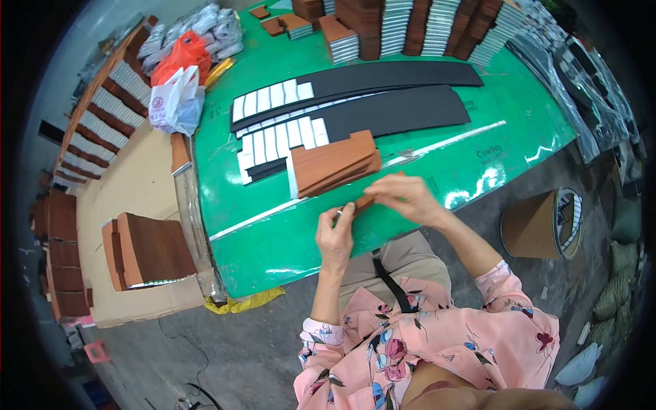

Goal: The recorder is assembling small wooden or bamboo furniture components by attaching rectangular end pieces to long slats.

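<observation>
Close to the table's near edge, my left hand (335, 238) and my right hand (411, 199) meet at a small brown piece (363, 204), mostly covered by my fingers. The left thumb and fingers pinch its lower end; a ring shows on that hand. My right fingers are closed at its upper end. Just beyond lies a fanned stack of brown wood-coloured panels (336, 167). Behind it, two long black strips (403, 109) carry rows of white rectangular pieces (273, 100) at their left ends.
Tall stacks of brown and white panels (359, 31) line the far edge of the green table (437, 167). Bags (179, 102) sit at its far left. A cardboard-covered surface (140, 179) at left bears a panel stack (154, 249). A round bin (536, 224) stands right.
</observation>
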Tool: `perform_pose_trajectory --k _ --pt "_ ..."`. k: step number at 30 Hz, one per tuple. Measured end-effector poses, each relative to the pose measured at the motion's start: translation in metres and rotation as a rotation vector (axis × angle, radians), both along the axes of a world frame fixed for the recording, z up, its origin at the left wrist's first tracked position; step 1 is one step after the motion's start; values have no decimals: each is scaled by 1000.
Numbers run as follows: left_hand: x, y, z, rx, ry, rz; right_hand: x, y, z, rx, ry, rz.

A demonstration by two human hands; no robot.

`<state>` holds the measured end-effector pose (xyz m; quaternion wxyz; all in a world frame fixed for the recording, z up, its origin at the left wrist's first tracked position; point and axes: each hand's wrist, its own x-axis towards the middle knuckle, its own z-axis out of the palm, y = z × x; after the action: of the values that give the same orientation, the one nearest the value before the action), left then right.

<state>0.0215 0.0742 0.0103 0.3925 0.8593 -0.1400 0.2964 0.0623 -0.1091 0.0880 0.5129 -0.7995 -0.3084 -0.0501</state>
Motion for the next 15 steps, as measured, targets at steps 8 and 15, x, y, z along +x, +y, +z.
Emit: perform_pose_trajectory --k 8,15 --pt "2 3 -6 -108 8 30 138 13 31 47 111 -252" --pt "3 -8 -15 -149 38 -59 284 46 -25 -467 -188 -78"
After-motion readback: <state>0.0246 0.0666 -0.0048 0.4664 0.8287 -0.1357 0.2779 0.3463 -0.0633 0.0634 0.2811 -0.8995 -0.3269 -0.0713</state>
